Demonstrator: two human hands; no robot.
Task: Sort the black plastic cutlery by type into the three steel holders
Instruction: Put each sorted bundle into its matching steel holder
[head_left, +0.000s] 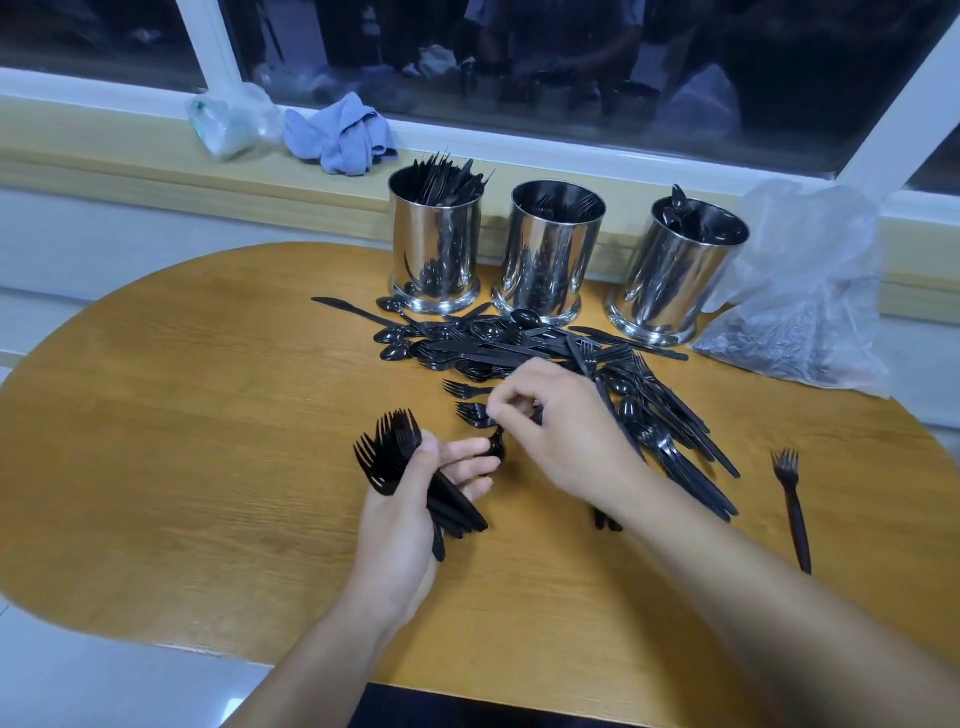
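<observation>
1. Head view looks down on a rounded wooden worktop (182, 441); its near edge runs off the bottom of the frame, and both forearms are cut off there too.
2. Much of the loose cutlery pile (545, 348) is a black tangle, so single pieces are hard to tell apart; the right hand (566, 431) and wrist cover part of it.
3. What lies inside the clear plastic bag (800, 312) at the right is too blurred to make out.
4. Left hand (415, 499) is curled round a bundle of forks (395, 457), tines pointing up and away, handles running across the palm.
5. Right hand hovers over the near edge of the pile, fingers bent, fingertips pinching a small black piece (496, 444); its type cannot be told.
6. Three steel holders stand in a row behind the pile: the left holder (435, 244) is packed with knives, the middle holder (550, 249) shows fork tines, the right holder (675, 270) has spoons.
7. One lone fork (792, 499) lies well apart at the right.
</observation>
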